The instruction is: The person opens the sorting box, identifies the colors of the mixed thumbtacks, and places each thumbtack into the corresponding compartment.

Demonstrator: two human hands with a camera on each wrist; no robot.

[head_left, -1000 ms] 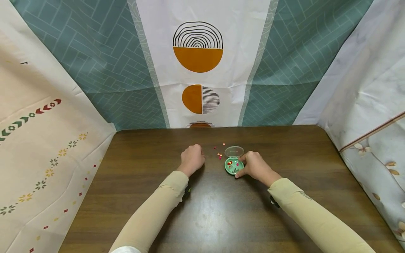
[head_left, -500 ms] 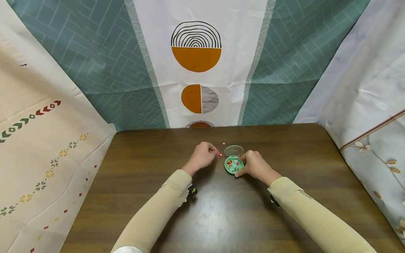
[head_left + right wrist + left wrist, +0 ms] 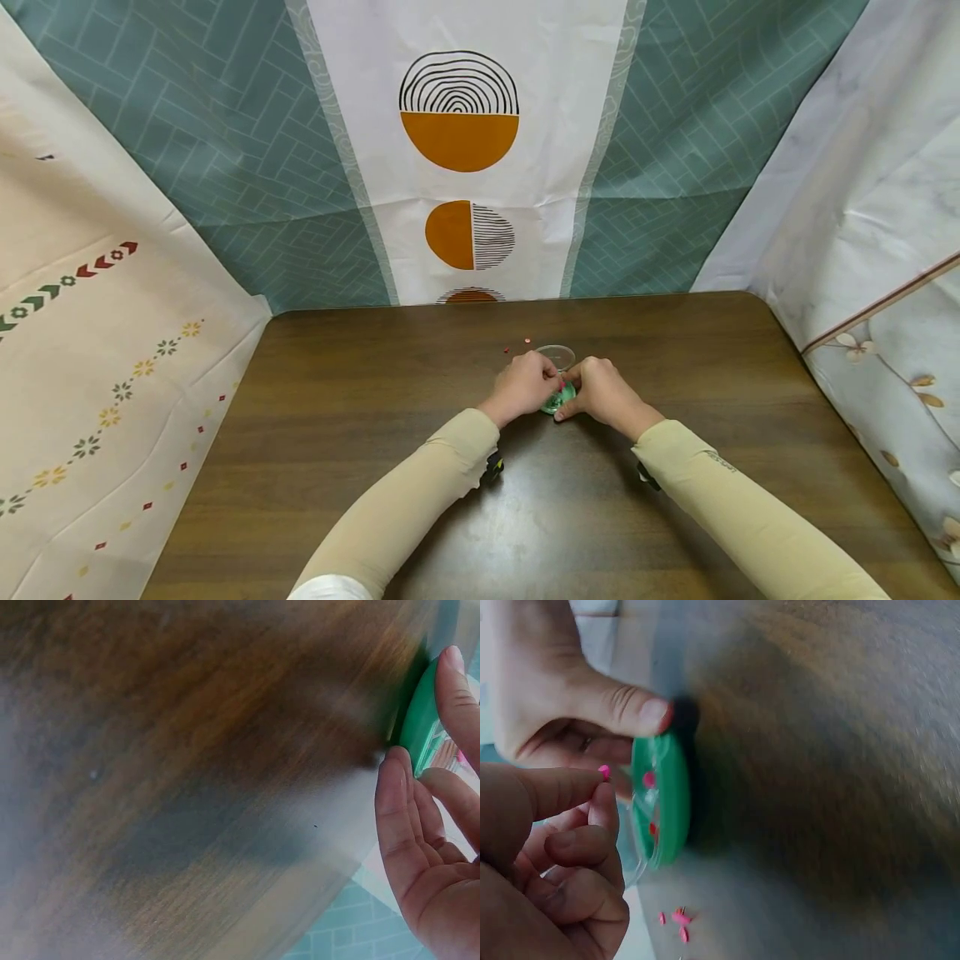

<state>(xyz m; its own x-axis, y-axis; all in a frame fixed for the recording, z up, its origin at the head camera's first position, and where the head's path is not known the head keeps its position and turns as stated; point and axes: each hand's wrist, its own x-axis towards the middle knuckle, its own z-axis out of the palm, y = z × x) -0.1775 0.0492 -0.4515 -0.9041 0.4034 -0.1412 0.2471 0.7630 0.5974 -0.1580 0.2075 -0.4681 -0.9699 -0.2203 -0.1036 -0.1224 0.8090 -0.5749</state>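
A small round green case (image 3: 557, 406) lies on the table with its clear lid (image 3: 558, 353) raised at the back. In the left wrist view, a pink bit and a red bit sit inside the green case (image 3: 676, 802). My right hand (image 3: 609, 397) grips the case's right side between thumb and fingers. Over the case's left side is my left hand (image 3: 522, 385), pinching a tiny pink bead-like piece (image 3: 605, 772) between thumb and index finger, just above the rim and apart from it. Part of the case is hidden behind my hands.
Several loose pink pieces (image 3: 680, 918) lie on the table beside the case. A small orange-red piece (image 3: 527, 341) lies behind my left hand. The brown wooden table (image 3: 360, 433) ends at a hanging patterned cloth (image 3: 480, 183) at the back.
My left hand has moved right to the loose pieces, pinched a pink one, and carried it over the case. My right hand has stayed on the case.
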